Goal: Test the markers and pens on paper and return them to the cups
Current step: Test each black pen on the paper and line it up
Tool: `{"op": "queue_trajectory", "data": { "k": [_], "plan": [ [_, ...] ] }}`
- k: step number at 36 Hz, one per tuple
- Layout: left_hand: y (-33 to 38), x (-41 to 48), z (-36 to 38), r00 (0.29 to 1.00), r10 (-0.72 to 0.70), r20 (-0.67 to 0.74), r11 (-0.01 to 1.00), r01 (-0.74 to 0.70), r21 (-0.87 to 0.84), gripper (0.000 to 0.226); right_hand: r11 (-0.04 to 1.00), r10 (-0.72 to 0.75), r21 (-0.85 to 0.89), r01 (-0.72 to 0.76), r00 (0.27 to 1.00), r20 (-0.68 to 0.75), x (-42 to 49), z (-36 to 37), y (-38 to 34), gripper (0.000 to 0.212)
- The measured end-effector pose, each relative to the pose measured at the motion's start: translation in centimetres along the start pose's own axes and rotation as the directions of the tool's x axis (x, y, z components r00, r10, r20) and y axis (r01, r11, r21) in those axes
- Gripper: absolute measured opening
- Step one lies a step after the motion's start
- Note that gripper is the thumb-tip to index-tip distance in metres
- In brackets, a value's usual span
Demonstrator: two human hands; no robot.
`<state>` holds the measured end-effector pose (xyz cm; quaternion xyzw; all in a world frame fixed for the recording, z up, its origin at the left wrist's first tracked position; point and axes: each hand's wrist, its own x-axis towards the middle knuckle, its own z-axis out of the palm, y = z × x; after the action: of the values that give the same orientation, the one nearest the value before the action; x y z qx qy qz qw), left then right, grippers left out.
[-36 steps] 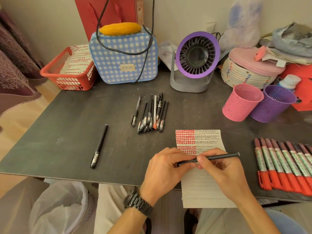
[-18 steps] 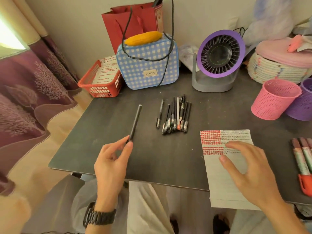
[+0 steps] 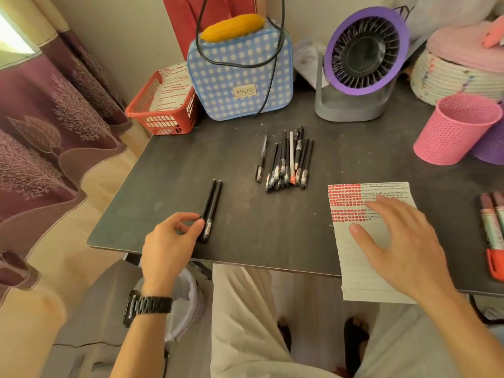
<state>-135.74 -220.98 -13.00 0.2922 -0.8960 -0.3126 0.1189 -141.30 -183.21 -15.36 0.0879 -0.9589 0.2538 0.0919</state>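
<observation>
Midway through a pen check: a person's left hand (image 3: 169,241) sits with fingers loosely curled at the near end of two slim black pens (image 3: 211,208). The pens lie side by side, touching, on the left of the dark grey tabletop (image 3: 272,227). The index fingertip touches the left pen of the pair, and the thumb appears clear of it, so no grip shows. The right hand (image 3: 403,241) is spread wide with fingers straight over the white lined sheet of paper (image 3: 351,271) and holds nothing; whether it presses the sheet or hovers cannot be told.

The top of the paper is already filled with rows of red blocks and lines of black scribble, while the lower lines are bare. That suggests the testing is well under way. A loose bundle of black pens (image 3: 286,162) lies at the middle of the tabletop, well apart from the pair, and probably still waits its turn. Red-capped markers (image 3: 493,233) lie in a row at the right edge.

The return step looks not yet begun. No pen or marker rises above the rim of the pink mesh cup (image 3: 455,129), nor above the purple mesh cup (image 3: 491,148) beside it, which the frame edge partly cuts off.
</observation>
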Motion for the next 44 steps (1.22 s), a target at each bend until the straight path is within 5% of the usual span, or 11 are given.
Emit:
{"op": "queue_trajectory", "data": {
  "k": [15,30,36,44],
  "plan": [
    [0.1,-0.5,0.0,0.998,0.047,0.043,0.997,-0.050,0.056,0.002,1.000,0.012,0.017,-0.012,1.000,0.014,0.0,-0.2,-0.1,0.062],
    [3.7,0.0,1.0,0.980,0.195,0.045,0.958,-0.200,0.206,0.030,1.000,0.027,-0.010,-0.027,0.999,0.021,-0.3,0.0,0.0,0.055],
    [9.2,2.3,3.7,0.908,0.372,0.193,0.902,-0.403,0.156,0.029,0.998,0.062,-0.002,-0.062,0.998,0.027,-0.2,0.1,0.0,0.048],
    [13.0,5.9,8.0,0.886,0.344,0.312,0.878,-0.421,0.229,0.036,0.981,0.135,0.141,-0.134,0.991,0.000,-0.1,0.2,0.2,0.046]
  ]
}}
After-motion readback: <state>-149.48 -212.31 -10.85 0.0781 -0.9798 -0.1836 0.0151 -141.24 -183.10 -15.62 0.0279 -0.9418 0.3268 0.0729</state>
